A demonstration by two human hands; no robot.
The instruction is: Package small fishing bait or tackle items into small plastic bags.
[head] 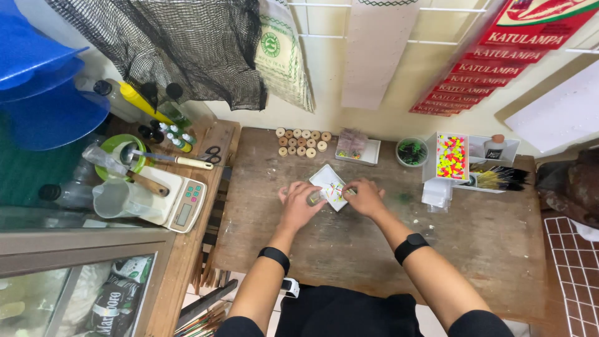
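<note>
— What's in hand at the bench?

— Both hands meet over the white tray [329, 181], set mid-table. The left hand [301, 205] pinches a small spool [314, 198] at the tray's near-left edge; the right hand [365, 196] has its fingertips closed on something tiny at the tray's right corner, too small to tell what.

— Which step, would you say?

— Sorting or rigging small bright bits in the tray, I'd judge. The next move calls for a fine pinch and a steady spool.

— Anything close by?

— Wooden spools [303, 142] in rows behind the tray, a scale [181, 203] well left of it, a box of neon beads [452, 157] off to its right.
</note>
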